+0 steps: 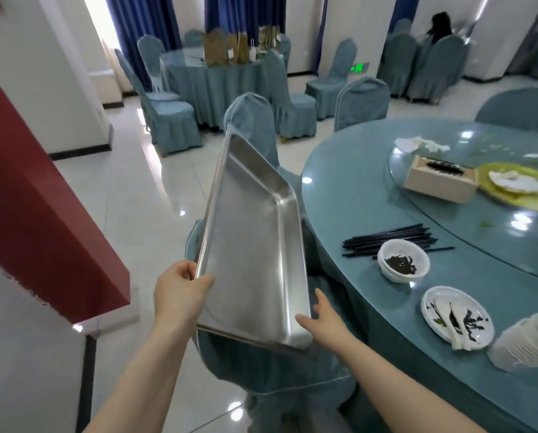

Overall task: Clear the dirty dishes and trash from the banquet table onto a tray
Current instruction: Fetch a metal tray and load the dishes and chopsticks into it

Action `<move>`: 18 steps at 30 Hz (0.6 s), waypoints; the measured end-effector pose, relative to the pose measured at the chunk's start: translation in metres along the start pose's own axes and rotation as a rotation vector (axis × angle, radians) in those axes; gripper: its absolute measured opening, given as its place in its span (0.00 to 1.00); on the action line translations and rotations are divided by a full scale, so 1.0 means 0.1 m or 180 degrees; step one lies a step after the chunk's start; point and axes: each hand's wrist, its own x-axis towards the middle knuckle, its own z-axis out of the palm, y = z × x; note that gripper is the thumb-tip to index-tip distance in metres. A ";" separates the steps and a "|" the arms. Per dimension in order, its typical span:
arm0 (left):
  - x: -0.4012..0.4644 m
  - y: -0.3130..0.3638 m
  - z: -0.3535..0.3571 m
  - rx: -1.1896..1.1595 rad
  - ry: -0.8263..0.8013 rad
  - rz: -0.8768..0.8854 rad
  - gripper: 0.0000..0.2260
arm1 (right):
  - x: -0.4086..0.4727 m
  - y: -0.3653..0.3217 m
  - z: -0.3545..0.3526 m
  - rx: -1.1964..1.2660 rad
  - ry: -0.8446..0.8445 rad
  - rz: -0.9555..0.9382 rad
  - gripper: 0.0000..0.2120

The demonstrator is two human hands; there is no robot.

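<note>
Left hand [180,289] grips the near left corner of a rectangular stainless-steel tray [252,245], thumb curled over the rim, fingers under. Right hand [321,317] sits at the tray's near right corner with fingers spread and straight, apparently touching the rim, not curled round it. Tray is held in the air, tilted, above teal-covered chairs [252,120], left of the round teal banquet table [349,189]. Nothing in the tray.

On the table's near edge: a stack of white paper-like plates [530,342], then a white round plate [457,317] with dark scraps and white spoons. Just beyond it a white bowl [403,259] with dark residue, touching a bundle of black chopsticks [389,237] lying flat behind it. Further in, on the glass turntable [467,226]: a beige box [441,182], a yellow dish [511,182] with crumpled white tissue, more white tissue [421,143] behind.

Far back: a second round teal table [211,79] with brown paper bags, blue curtains [142,20], a dark-haired person [439,26] by more chairs.
</note>
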 end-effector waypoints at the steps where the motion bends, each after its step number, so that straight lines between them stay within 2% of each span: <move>1: 0.04 0.04 -0.04 -0.0068 -0.0007 0.0014 0.13 | 0.03 -0.08 -0.01 -0.0097 0.0129 0.0025 0.43; 3: 0.12 0.10 -0.10 -0.0287 -0.0055 -0.0036 0.12 | 0.08 -0.19 -0.05 -0.0311 0.0321 0.0070 0.43; 5: 0.20 0.15 -0.11 -0.0471 -0.0122 -0.0141 0.10 | 0.14 -0.25 -0.13 -0.0158 0.0453 0.0042 0.41; 8: 0.30 0.25 -0.02 -0.0637 -0.0174 -0.0205 0.07 | 0.31 -0.26 -0.37 0.0378 0.0795 0.0138 0.28; 11: 0.46 0.39 0.24 -0.0848 -0.0324 -0.0246 0.17 | 0.56 -0.31 -0.68 0.0434 0.1133 0.0233 0.15; 15: 0.74 0.54 0.75 -0.0797 -0.0346 -0.0038 0.31 | 1.07 -0.48 -1.28 0.0109 0.1388 0.0038 0.09; 18: 1.00 0.66 1.24 -0.0905 -0.0372 -0.0003 0.35 | 1.52 -0.58 -1.79 -0.0270 0.1514 0.0031 0.05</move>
